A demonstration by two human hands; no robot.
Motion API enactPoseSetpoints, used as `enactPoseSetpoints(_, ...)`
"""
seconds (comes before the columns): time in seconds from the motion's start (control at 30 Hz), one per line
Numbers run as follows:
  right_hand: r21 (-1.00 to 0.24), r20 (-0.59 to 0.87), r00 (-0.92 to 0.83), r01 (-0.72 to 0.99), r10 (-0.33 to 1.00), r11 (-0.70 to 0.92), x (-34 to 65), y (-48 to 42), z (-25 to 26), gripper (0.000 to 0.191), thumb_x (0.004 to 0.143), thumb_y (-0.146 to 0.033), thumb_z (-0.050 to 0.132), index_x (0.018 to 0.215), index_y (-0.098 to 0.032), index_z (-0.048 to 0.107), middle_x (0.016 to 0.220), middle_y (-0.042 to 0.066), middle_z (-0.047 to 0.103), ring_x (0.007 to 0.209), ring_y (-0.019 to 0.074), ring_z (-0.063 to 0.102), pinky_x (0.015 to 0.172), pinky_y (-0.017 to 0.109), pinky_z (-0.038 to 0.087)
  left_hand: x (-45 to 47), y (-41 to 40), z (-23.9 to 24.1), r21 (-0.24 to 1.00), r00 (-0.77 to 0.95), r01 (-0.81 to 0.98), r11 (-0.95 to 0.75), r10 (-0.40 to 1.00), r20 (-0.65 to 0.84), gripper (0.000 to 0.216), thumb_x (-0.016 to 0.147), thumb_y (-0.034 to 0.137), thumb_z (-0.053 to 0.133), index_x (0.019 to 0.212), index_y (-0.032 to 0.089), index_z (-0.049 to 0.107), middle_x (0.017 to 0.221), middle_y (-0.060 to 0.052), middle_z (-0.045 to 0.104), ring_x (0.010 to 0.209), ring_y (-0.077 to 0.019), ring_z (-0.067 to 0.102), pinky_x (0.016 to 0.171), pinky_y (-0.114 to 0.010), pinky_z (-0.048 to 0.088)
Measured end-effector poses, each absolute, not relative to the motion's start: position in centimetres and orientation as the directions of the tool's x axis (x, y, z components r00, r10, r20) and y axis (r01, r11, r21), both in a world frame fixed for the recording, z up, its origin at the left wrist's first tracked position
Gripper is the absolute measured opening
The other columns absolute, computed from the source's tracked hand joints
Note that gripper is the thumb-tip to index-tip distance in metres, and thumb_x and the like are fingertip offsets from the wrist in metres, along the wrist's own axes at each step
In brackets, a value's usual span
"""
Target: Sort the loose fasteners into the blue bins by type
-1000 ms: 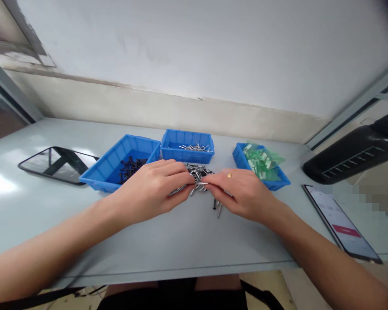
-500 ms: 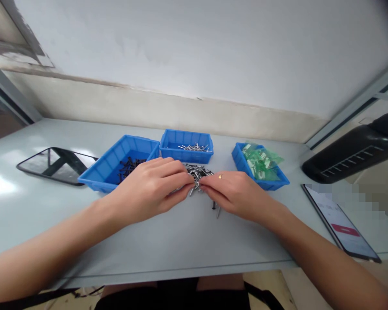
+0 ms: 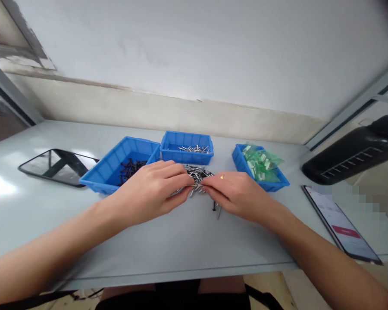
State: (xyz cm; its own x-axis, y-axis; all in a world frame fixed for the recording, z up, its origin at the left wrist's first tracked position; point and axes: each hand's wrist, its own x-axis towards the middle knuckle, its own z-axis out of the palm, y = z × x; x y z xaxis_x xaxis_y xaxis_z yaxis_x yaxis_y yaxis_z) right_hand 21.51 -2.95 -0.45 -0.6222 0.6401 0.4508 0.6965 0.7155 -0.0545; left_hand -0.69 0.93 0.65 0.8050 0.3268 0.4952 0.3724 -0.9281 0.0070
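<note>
A pile of silver nail-like fasteners (image 3: 198, 171) lies on the table, with some dark ones mixed in. My left hand (image 3: 155, 187) is closed at the pile's left side, thin silver fasteners showing between thumb and fingers. From the right, my right hand (image 3: 239, 193), with a ring on one finger, pinches close to the left fingertips; what it grips is too small to make out. Beside the right fingers lie a black fastener (image 3: 214, 206) and a silver fastener (image 3: 218, 212). My hands hide part of the pile.
Black fasteners fill part of the left blue tray (image 3: 100, 184); silver ones lie in the middle blue tray (image 3: 186, 156). Green plastic packets (image 3: 261, 163) are in the right blue tray (image 3: 271, 187). A framed mirror-like panel (image 3: 54, 170), a phone (image 3: 339, 224) and a dark bottle (image 3: 349, 150) flank them.
Both hands stay at the pile, with only slight shifts of the fingertips. A thin silver piece now shows more plainly between them. The view has moved very slightly.
</note>
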Motion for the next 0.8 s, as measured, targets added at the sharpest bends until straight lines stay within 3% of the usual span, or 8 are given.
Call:
enactPoseSetpoints(0.4,0.02,0.615,-0.621,0.628,0.486,0.778,21.09,-3.37,-0.15,0.022,0.094,-0.021,0.042,0.094,-0.015,0.063,0.067,0.001,0.063,0.059,0.0112,0.053,0.058,0.024,0.041,-0.76,0.99,0.43,0.048,0.832,0.379,-0.924,0.363,0.419,0.019,0.091,0.025,0.045,0.088,0.017,0.062,0.08,-0.003,0.059,0.075,-0.0147,0.055,0.072,-0.029,0.044)
enactPoseSetpoints(0.67,-0.044,0.539,-0.593,0.689,0.598,0.723,21.41,-3.22,-0.12,0.026,0.095,-0.026,0.039,0.097,-0.015,0.062,0.071,0.003,0.065,0.064,0.0131,0.058,0.06,0.026,0.043,-0.92,1.19,0.29,-0.022,0.792,0.397,-0.917,0.331,0.513,0.014,0.089,0.023,0.05,0.09,0.018,0.063,0.082,-0.002,0.061,0.074,-0.0139,0.056,0.069,-0.028,0.044)
enactPoseSetpoints(0.8,-0.07,0.418,-0.599,0.729,0.683,0.681,21.22,-3.1,-0.17,0.024,0.095,-0.024,0.04,0.096,-0.016,0.062,0.081,0.005,0.068,0.073,0.0146,0.062,0.065,0.026,0.044,-0.89,1.17,0.4,-0.033,0.777,0.379,-0.925,0.298,0.555,0.01,0.087,0.022,0.054,0.091,0.018,0.062,0.083,-0.002,0.062,0.075,-0.0144,0.057,0.071,-0.029,0.045)
